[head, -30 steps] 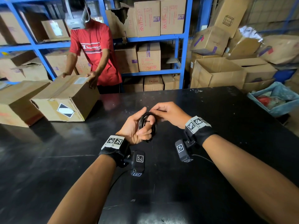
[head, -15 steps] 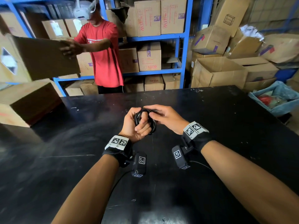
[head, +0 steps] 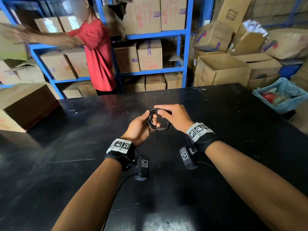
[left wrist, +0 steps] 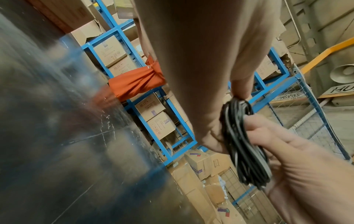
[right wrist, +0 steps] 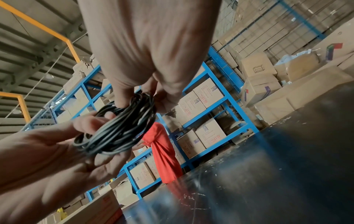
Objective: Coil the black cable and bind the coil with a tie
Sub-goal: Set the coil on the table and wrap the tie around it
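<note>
The black cable (head: 162, 128) is wound into a small coil of several loops, held above the black table (head: 225, 130) between both hands. My left hand (head: 150, 120) grips the coil's left side, fingers curled through the ring and thumb on its outer edge. My right hand (head: 162, 112) pinches the top of the coil from the right. In the left wrist view the coil (left wrist: 243, 144) hangs between the two hands. In the right wrist view the coil (right wrist: 122, 128) lies over my left fingers, with my right fingertips pinching its upper rim. I see no tie.
A large cardboard box (head: 25, 104) stands on the table's left end. A person in a red shirt (head: 98, 52) behind the far edge reaches left towards the blue shelving (head: 183, 47). Open cartons and a blue bin (head: 283, 97) are at the right.
The coil has turned from edge-on to an open ring facing up, and my right hand has shifted onto its top. The person in red lifted a box off the table and swung it left.
</note>
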